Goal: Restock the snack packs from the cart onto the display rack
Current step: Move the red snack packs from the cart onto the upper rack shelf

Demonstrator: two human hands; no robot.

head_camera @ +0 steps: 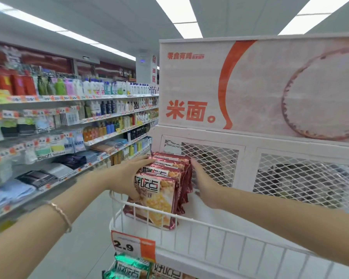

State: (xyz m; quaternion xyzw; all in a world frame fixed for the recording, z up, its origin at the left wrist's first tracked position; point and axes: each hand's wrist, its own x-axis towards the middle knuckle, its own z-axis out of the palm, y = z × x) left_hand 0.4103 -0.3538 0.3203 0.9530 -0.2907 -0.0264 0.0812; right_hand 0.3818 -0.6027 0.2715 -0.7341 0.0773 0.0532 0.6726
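— Grips?
— Clasping a row of glossy red foil snack packs (165, 176) in the left grip (127, 178), curled over its top; bracing the other side with the right grip (205, 186), flat and wide. Upright between both, inside the white wire rack basket (210, 225).
— Doing it well?
— Squeeze evenly, slide back, keep upright.
— Obstacles?
— White mesh panel (212, 156) just behind the right grip; green foil packs (129, 266) below.

Long shelves (69, 121) are carrying bottles (109, 87) and folded towels (58, 170). Above the shelves, ceiling light strips (176, 9) are shining; at their far end a white pillar (143, 75) is standing.
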